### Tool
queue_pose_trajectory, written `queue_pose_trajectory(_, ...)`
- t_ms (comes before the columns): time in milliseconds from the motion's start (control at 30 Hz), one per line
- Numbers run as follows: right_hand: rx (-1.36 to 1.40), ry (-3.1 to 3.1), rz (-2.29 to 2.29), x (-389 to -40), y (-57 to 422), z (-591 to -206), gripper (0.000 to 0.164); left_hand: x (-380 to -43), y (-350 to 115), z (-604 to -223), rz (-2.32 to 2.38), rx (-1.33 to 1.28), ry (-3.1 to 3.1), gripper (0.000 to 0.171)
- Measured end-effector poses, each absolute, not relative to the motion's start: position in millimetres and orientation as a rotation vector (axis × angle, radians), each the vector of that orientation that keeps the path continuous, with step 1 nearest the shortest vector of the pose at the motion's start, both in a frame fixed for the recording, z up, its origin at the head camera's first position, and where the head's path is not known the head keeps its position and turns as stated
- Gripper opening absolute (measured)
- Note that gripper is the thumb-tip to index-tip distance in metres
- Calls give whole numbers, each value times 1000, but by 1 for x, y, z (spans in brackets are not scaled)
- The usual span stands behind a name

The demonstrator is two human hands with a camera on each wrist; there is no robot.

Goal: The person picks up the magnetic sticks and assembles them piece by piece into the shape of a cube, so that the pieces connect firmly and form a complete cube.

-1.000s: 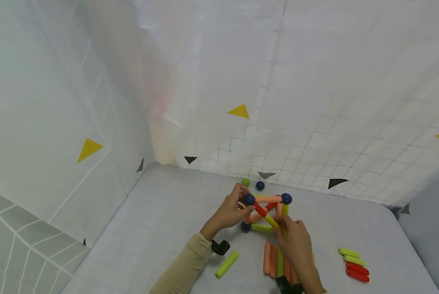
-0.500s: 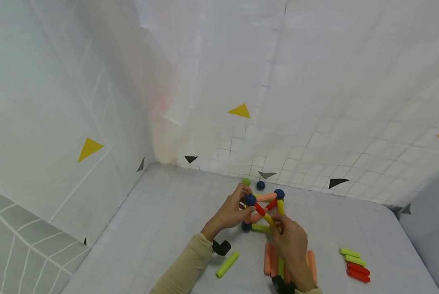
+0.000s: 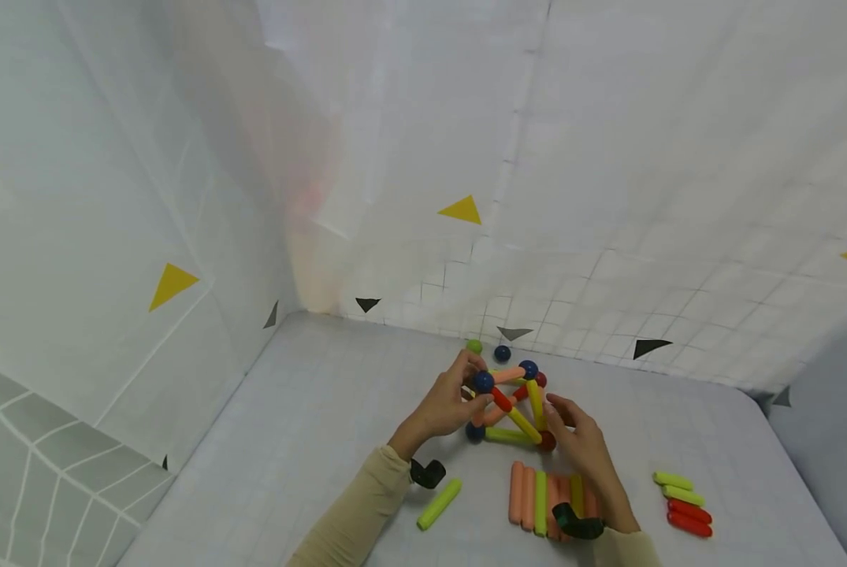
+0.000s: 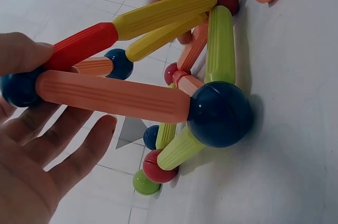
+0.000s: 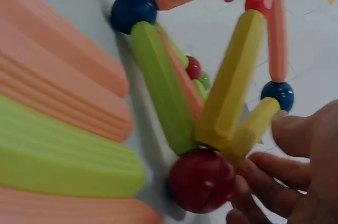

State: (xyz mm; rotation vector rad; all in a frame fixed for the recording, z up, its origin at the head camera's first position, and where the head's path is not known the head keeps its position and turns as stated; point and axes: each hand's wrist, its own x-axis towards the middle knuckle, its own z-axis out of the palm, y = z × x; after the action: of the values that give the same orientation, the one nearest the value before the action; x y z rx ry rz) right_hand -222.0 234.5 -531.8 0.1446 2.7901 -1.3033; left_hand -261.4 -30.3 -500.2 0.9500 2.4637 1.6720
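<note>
A frame of magnetic sticks and balls stands on the table. My left hand pinches its upper left blue ball, the thumb lying against the red stick there. From that ball a peach stick runs down to another blue ball. A yellow stick slopes down to the lower right red ball, and a green stick meets the same ball. My right hand is beside this corner, its loosely bent fingers by the second yellow stick.
Several peach, green and yellow sticks lie in a row before the frame. A loose green stick lies to their left; green and red sticks lie far right. A green ball and a blue ball rest behind, near the wall.
The frame's upper right blue ball has shifted left. My right hand has come off the lower end of the sloping yellow stick and moved right, uncovering the red ball. The left hand keeps its hold.
</note>
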Motion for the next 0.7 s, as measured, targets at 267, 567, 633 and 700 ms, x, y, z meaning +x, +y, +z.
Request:
queue_pose_trajectory(267, 114, 2747, -1345, -227, 234, -539, 52, -260, -29, -499, 1688, 961, 2452, 39)
queue_pose_trajectory(567, 19, 2666, -1444, -222, 246, -545, 43, -257, -24, -498, 1712, 970, 2428, 42)
queue_pose_trajectory(633, -34, 2631, -1486, -221, 250, -545, 40, -257, -23, -499, 1711, 961, 2431, 41)
queue_pose_trajectory(700, -82, 2590, -1537, -220, 253, -546, 37, -257, -23, -500, 1716, 956, 2431, 41)
